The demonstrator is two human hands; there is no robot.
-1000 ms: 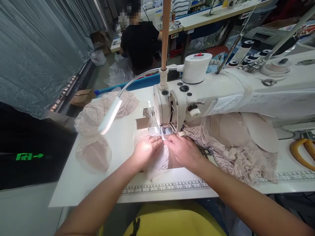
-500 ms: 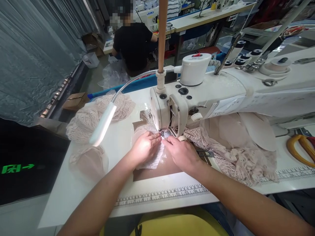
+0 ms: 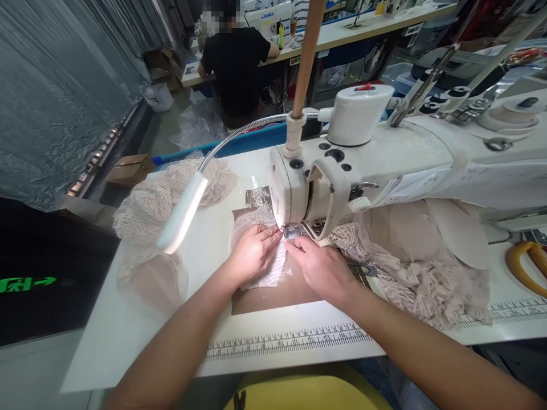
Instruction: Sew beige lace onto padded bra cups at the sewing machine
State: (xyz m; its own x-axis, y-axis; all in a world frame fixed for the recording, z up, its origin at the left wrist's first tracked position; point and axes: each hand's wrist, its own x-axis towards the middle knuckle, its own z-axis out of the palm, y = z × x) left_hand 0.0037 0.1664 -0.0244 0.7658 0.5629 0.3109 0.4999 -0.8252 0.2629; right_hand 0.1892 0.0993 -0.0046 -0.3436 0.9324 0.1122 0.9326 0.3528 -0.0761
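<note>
A white sewing machine [image 3: 294, 182] stands on the table, its presser foot [image 3: 286, 230] lit by a lamp. Pale pink lace fabric [image 3: 273, 270] lies under the foot and spreads out to its left. My left hand [image 3: 255, 254] is closed on this fabric, fingers together and tips just left of the foot. Just right of the foot, my right hand [image 3: 320, 265] pinches the fabric's edge between thumb and forefinger. The exact grip of both sets of fingertips is partly hidden.
A lamp [image 3: 183, 213] on a bent metal neck hangs over the left side. Lace pieces [image 3: 149, 199] lie at left, more lace [image 3: 427, 285] at right beside yellow-handled scissors [image 3: 521, 265]. A ruler strip [image 3: 290, 341] runs along the front edge. A person [image 3: 235, 68] sits ahead.
My view has shifted a little, so the machine appears farther right. The fabric below my left hand has shifted slightly. Both hands stay beside the presser foot.
</note>
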